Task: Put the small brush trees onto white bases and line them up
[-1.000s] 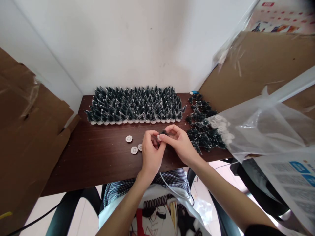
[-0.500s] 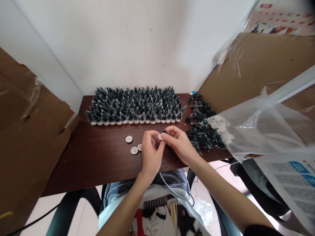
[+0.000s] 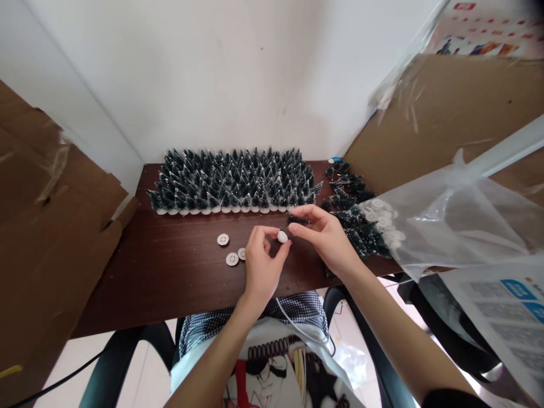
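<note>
My left hand (image 3: pixel 261 263) pinches a small white round base (image 3: pixel 282 236) between thumb and fingertips over the dark wooden table (image 3: pixel 170 277). Just to its right, my right hand (image 3: pixel 327 238) holds a tiny dark green frosted tree (image 3: pixel 297 220) lying sideways, its stem end pointing at the base. A small gap separates tree and base. Three loose white bases (image 3: pixel 232 259) lie on the table left of my left hand. Several rows of standing finished trees (image 3: pixel 233 184) fill the back of the table.
A pile of loose trees (image 3: pixel 352 221) lies right of my right hand. A clear plastic bag (image 3: pixel 459 221) holding white bases overhangs the table's right edge. Cardboard sheets stand at the left (image 3: pixel 51 226) and right (image 3: pixel 446 113). A white wall is behind.
My hands have drawn apart: the right hand moved right and up with the tree, and the white base now sits in my left fingertips, separate from the tree.
</note>
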`<action>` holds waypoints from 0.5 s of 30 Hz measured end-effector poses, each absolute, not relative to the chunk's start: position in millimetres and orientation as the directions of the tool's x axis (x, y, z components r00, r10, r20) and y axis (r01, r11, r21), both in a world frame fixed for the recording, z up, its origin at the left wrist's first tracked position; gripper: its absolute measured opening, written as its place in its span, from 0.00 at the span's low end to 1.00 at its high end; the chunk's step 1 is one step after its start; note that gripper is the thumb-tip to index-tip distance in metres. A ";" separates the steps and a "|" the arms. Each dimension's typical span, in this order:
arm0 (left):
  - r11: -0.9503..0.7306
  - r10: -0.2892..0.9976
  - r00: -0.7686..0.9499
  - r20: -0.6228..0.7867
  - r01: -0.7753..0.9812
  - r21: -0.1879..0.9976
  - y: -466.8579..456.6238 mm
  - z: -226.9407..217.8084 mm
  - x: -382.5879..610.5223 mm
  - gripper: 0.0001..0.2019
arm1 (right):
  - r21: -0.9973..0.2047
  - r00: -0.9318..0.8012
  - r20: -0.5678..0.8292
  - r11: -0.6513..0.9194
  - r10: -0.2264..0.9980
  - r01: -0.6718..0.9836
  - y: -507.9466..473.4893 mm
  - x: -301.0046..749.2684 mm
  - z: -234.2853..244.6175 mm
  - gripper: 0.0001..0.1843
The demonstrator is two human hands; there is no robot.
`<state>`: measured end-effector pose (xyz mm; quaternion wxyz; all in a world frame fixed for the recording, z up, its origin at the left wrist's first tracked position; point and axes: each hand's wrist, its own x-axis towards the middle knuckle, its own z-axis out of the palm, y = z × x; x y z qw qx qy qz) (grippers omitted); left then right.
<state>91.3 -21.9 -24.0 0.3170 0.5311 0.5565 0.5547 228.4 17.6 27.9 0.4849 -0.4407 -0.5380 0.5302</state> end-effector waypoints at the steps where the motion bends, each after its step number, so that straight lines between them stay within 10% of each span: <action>1: -0.177 0.943 -0.232 0.238 0.256 0.950 -21.9 -23.8 91.2 0.07 | -0.999 -0.170 0.053 0.055 0.984 0.002 17.0 231.1 30.9 0.15; 15: -0.220 0.937 -0.189 0.293 0.331 0.918 -19.7 -20.9 91.4 0.06 | -0.790 -0.379 0.293 0.445 0.878 0.422 8.3 245.1 38.9 0.07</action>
